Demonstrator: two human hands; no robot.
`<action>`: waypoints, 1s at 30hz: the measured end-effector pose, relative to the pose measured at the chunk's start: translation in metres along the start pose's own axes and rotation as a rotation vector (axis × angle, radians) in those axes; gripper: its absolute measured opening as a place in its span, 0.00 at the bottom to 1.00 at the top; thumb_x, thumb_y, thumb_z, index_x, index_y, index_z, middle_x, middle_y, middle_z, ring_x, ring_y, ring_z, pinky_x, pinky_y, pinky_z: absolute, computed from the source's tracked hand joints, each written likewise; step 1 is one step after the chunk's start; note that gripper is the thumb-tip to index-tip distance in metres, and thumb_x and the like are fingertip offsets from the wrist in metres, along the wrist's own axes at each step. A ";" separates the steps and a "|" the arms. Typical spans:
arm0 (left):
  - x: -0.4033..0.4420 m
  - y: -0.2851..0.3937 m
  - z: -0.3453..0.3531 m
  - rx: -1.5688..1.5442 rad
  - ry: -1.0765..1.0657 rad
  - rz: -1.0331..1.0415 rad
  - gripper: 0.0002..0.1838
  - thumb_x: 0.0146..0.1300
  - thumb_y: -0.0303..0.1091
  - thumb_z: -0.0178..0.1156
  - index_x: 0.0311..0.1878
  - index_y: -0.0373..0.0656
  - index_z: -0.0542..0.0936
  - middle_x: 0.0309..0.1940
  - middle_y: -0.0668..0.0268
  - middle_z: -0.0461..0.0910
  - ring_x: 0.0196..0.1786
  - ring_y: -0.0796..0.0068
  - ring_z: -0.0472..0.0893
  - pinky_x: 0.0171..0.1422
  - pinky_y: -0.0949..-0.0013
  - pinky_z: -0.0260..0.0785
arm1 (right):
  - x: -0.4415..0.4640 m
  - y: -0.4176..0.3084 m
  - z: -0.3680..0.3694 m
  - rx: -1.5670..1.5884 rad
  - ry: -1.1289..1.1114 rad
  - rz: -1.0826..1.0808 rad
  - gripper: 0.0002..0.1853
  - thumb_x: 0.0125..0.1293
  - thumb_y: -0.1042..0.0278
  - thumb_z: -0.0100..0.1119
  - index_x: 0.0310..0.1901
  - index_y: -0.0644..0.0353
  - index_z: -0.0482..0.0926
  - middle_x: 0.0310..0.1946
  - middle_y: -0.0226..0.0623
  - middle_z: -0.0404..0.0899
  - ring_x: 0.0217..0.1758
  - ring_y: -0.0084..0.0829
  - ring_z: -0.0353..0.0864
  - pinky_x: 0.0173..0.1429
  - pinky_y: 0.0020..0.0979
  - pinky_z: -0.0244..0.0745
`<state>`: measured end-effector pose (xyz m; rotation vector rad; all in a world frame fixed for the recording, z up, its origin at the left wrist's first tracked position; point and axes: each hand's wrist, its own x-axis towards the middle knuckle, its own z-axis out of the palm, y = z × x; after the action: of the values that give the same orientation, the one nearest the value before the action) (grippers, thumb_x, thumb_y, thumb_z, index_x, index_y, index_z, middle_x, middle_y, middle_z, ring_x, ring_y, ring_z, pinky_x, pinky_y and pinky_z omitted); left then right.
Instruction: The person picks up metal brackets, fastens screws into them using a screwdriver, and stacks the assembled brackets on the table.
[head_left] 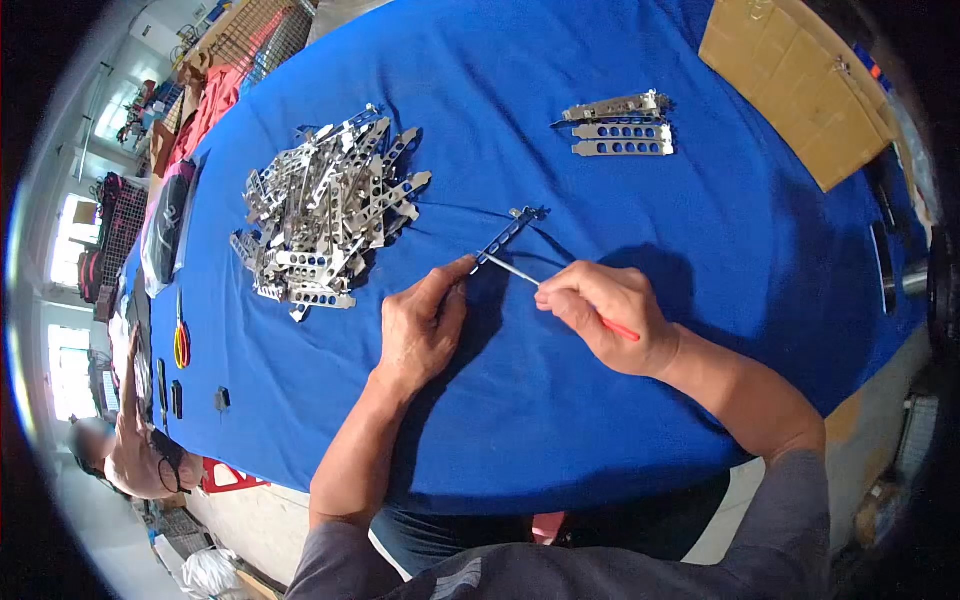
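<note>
My left hand (424, 325) pinches the near end of a perforated metal slot bracket (507, 236), which points up and away over the blue cloth. In my right hand (612, 318) is a thin red-handled tool (515, 270), its slim metal shaft meeting the bracket close to my left fingertips. Whether the tool is a file or a screwdriver, I cannot tell. A large heap of similar brackets (325, 205) lies beyond my left hand. Further off on the right, several brackets (622, 140) lie in a small, roughly parallel group.
Blue cloth (560, 420) covers the table. Scissors (182, 342) and small black items (177, 399) lie near its left edge. A cardboard box (795, 85) stands at the far right. Another person (140, 450) is beyond the left edge, an arm reaching along the table.
</note>
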<state>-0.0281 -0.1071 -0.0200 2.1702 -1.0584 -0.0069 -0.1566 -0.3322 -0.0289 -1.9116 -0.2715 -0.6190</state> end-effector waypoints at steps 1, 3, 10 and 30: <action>0.000 0.000 0.000 -0.008 0.004 0.012 0.16 0.72 0.22 0.62 0.61 0.40 0.85 0.29 0.57 0.85 0.28 0.62 0.86 0.34 0.61 0.76 | -0.002 0.002 -0.001 0.020 -0.002 0.051 0.09 0.78 0.70 0.63 0.40 0.66 0.81 0.29 0.44 0.83 0.29 0.41 0.88 0.31 0.38 0.78; 0.001 0.000 0.000 -0.022 0.013 0.036 0.16 0.72 0.22 0.62 0.61 0.40 0.85 0.28 0.57 0.85 0.27 0.62 0.86 0.34 0.61 0.76 | -0.003 0.003 -0.002 0.025 -0.017 0.049 0.09 0.78 0.70 0.63 0.40 0.66 0.81 0.29 0.44 0.83 0.28 0.40 0.88 0.31 0.38 0.78; 0.000 -0.001 0.001 -0.020 0.007 0.000 0.16 0.72 0.22 0.61 0.61 0.40 0.85 0.27 0.58 0.83 0.26 0.65 0.85 0.33 0.63 0.75 | 0.000 0.003 0.002 0.005 0.018 -0.025 0.10 0.80 0.67 0.62 0.42 0.66 0.82 0.29 0.43 0.84 0.28 0.38 0.88 0.31 0.36 0.78; 0.000 0.001 -0.001 -0.019 0.001 -0.011 0.16 0.72 0.22 0.62 0.61 0.40 0.85 0.27 0.57 0.83 0.27 0.64 0.85 0.34 0.62 0.75 | 0.001 0.000 0.001 -0.020 -0.003 -0.069 0.09 0.79 0.69 0.63 0.41 0.66 0.82 0.29 0.44 0.84 0.29 0.41 0.88 0.33 0.38 0.80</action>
<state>-0.0286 -0.1074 -0.0185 2.1586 -1.0418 -0.0203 -0.1555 -0.3313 -0.0285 -1.9293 -0.3352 -0.6669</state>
